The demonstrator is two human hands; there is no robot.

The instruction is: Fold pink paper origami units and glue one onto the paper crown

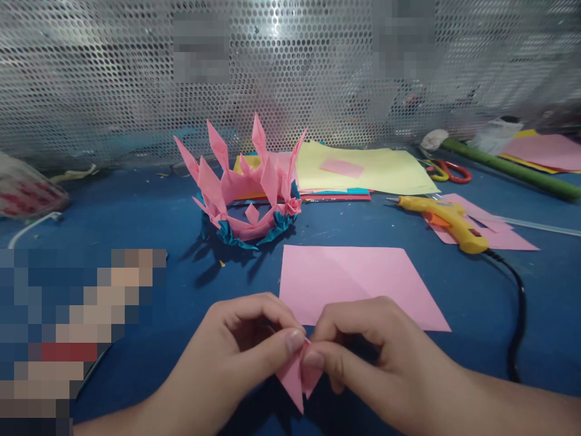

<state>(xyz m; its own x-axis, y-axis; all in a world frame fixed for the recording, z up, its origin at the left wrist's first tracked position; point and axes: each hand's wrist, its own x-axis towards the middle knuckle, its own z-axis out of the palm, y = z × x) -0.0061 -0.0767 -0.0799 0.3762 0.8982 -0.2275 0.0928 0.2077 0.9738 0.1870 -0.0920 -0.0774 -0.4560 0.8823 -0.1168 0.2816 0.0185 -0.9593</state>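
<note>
A small folded piece of pink paper (294, 380) is pinched between my two hands, its pointed ends hanging downward. My left hand (247, 342) grips its upper left part between thumb and forefinger. On the right side of the fold, my right hand (363, 348) pinches it the same way, close against the left fingertips. Just beyond my hands a flat sheet of pink paper (349, 281) lies on the table. Behind it to the left stands a pink paper crown (247, 230) with tall folded points, blue paper leaves and a small pink rose.
A yellow glue gun (447, 221) rests on pink paper scraps at right, its black cord (521, 303) running forward. Behind are yellow paper (385, 169), red-handled scissors (454, 171) and a green stem (512, 166). A metal mesh panel (308, 79) closes the back. A pixelated area covers the lower left.
</note>
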